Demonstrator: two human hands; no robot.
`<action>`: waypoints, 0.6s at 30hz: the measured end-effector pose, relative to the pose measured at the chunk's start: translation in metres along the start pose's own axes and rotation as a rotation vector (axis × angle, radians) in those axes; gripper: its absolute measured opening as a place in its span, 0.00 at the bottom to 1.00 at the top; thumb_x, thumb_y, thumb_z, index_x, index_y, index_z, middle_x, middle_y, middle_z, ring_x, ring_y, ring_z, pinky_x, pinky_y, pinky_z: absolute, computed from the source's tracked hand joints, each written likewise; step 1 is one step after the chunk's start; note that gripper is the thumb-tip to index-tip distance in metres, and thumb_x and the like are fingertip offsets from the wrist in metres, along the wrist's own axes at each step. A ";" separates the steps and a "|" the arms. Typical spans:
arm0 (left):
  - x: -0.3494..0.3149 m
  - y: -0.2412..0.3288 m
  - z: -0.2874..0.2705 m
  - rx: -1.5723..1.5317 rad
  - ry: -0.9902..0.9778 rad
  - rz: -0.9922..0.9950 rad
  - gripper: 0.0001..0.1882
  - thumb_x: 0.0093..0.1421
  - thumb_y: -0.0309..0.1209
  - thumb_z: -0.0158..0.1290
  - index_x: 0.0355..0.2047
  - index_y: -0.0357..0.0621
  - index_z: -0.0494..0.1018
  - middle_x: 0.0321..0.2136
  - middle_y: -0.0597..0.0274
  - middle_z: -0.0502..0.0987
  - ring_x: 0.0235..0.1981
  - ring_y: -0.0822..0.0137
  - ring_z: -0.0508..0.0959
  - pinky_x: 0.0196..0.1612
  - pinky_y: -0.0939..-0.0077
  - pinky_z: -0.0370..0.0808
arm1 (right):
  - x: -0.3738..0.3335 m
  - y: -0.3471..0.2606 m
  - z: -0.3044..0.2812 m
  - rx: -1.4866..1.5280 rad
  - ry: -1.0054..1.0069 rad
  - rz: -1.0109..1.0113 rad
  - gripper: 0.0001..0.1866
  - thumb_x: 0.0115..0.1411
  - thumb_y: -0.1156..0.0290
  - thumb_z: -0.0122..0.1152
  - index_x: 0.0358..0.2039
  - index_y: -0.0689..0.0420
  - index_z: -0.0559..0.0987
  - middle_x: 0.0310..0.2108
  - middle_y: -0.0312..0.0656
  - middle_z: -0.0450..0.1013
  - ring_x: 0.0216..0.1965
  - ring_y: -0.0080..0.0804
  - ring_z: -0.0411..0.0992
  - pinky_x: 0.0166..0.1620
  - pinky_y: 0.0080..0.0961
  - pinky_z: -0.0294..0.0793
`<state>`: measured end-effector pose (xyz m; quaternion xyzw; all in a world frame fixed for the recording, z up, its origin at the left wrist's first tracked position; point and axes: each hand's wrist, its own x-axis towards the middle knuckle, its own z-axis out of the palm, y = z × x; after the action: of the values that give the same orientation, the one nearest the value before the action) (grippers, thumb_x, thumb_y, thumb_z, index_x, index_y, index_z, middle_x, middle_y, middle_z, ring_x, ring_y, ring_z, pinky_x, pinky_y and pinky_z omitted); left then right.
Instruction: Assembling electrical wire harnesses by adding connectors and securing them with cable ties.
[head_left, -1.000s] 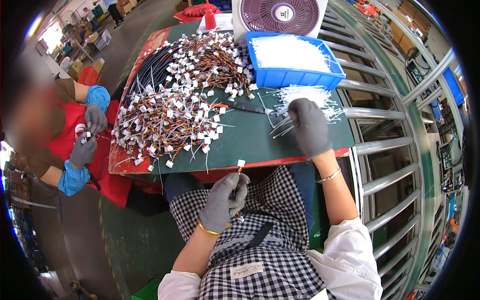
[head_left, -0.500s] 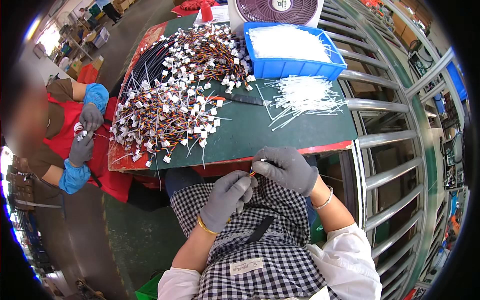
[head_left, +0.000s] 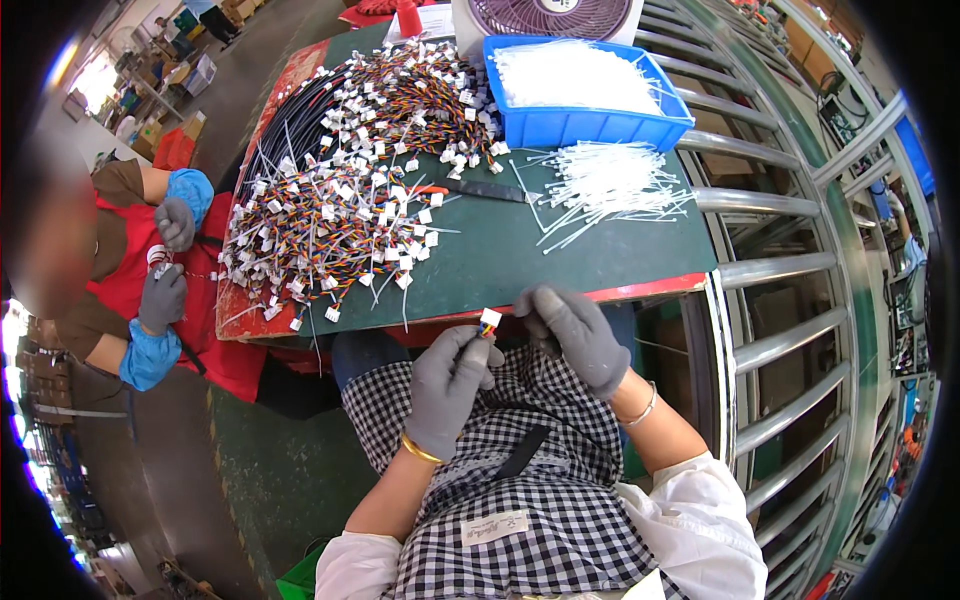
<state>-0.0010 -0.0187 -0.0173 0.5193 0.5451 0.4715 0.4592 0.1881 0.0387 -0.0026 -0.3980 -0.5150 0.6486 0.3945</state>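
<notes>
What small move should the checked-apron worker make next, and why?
Probably bring the right hand in to the coloured wires: the left hand pinches them just below their white connector, while the right hand is close by but apart; whether it holds anything is unclear.

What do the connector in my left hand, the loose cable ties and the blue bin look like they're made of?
Connector in your left hand: probably hard plastic, opaque white and blocky. Loose cable ties: likely nylon-type plastic, whitish, thin strips; exact type can't be told. Blue bin: seems moulded plastic, slightly glossy, uniformly coloured with ribbed walls.
</notes>
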 end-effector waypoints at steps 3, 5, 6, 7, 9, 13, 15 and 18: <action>0.006 0.003 -0.005 -0.412 -0.034 -0.282 0.14 0.69 0.34 0.48 0.43 0.33 0.74 0.31 0.55 0.80 0.26 0.71 0.80 0.29 0.78 0.79 | -0.004 -0.009 -0.007 -0.117 0.049 -0.137 0.19 0.73 0.58 0.43 0.43 0.60 0.77 0.27 0.32 0.66 0.29 0.18 0.64 0.31 0.19 0.64; 0.006 0.009 -0.003 -0.465 -0.019 -0.303 0.14 0.68 0.34 0.49 0.44 0.34 0.73 0.29 0.58 0.79 0.24 0.74 0.77 0.27 0.80 0.76 | -0.005 -0.011 -0.013 -0.269 0.093 -0.318 0.18 0.71 0.62 0.48 0.45 0.63 0.80 0.31 0.35 0.68 0.36 0.22 0.66 0.40 0.22 0.65; 0.006 0.011 -0.002 -0.520 -0.010 -0.323 0.14 0.68 0.35 0.50 0.44 0.34 0.73 0.27 0.62 0.77 0.22 0.77 0.75 0.24 0.83 0.73 | -0.007 -0.014 -0.018 -0.269 0.092 -0.317 0.18 0.71 0.62 0.48 0.45 0.63 0.80 0.31 0.35 0.68 0.36 0.22 0.66 0.40 0.22 0.65; 0.006 0.010 -0.005 -0.521 -0.008 -0.324 0.14 0.68 0.35 0.50 0.44 0.34 0.73 0.27 0.62 0.77 0.22 0.77 0.75 0.24 0.83 0.73 | -0.010 -0.018 -0.022 -0.338 0.099 -0.295 0.17 0.70 0.64 0.49 0.43 0.63 0.81 0.32 0.36 0.69 0.37 0.23 0.66 0.41 0.21 0.65; 0.006 0.009 -0.013 -0.599 -0.101 -0.341 0.14 0.68 0.34 0.51 0.45 0.34 0.73 0.22 0.70 0.71 0.18 0.84 0.66 0.20 0.88 0.63 | -0.015 -0.030 -0.021 -0.368 0.134 -0.214 0.15 0.68 0.66 0.53 0.41 0.64 0.82 0.31 0.36 0.71 0.36 0.22 0.66 0.41 0.20 0.64; 0.006 0.004 -0.013 -0.619 -0.073 -0.347 0.14 0.68 0.33 0.51 0.46 0.34 0.74 0.20 0.75 0.66 0.16 0.86 0.58 0.17 0.90 0.54 | -0.022 -0.028 -0.023 -0.119 0.209 -0.129 0.16 0.67 0.61 0.57 0.40 0.63 0.82 0.25 0.33 0.73 0.23 0.16 0.66 0.28 0.16 0.65; 0.006 0.001 -0.010 -0.604 -0.035 -0.356 0.13 0.68 0.33 0.52 0.46 0.34 0.73 0.20 0.76 0.65 0.15 0.86 0.58 0.17 0.91 0.54 | -0.023 -0.025 -0.019 -0.057 0.198 -0.159 0.17 0.68 0.60 0.57 0.40 0.64 0.82 0.25 0.34 0.74 0.22 0.15 0.67 0.27 0.15 0.66; 0.004 0.004 -0.009 -0.558 -0.028 -0.340 0.14 0.69 0.34 0.51 0.46 0.35 0.74 0.19 0.76 0.64 0.15 0.86 0.58 0.17 0.89 0.55 | -0.027 -0.025 -0.009 -0.029 0.229 -0.220 0.17 0.68 0.60 0.57 0.40 0.64 0.81 0.26 0.37 0.77 0.23 0.16 0.69 0.28 0.14 0.68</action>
<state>-0.0098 -0.0148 -0.0123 0.2814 0.4675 0.5118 0.6636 0.2090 0.0214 0.0234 -0.4162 -0.5163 0.5446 0.5135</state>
